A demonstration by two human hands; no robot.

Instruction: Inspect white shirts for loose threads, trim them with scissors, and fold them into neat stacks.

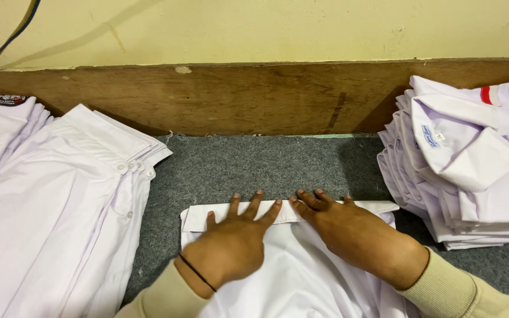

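Observation:
A white shirt lies flat on the grey felt surface, its collar stretched out along the far edge. My left hand presses palm down on the shirt with spread fingers reaching onto the collar. My right hand lies flat beside it, fingertips on the collar and touching those of the left hand. Neither hand grips anything. A thin black band circles my left wrist, and both arms wear beige sleeves.
A spread pile of white shirts covers the left side. A taller stack of folded white shirts stands at the right. A brown wooden board runs along the back under a cream wall.

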